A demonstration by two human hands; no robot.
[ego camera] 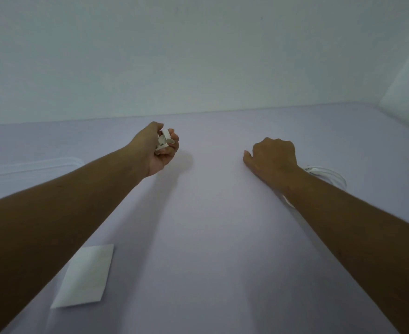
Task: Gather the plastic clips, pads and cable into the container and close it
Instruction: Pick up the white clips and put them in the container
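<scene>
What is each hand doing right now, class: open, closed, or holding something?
Left hand: closed round white plastic clips.
Right hand: knuckles up, palm side hidden; whether it holds anything cannot be told.

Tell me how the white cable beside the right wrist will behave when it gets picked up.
The cable lies in loose loops, so it is probably floppy and may uncoil or dangle if lifted by one strand. It looks thin, so likely light. Part of it runs under the right forearm, where it could snag.
</scene>
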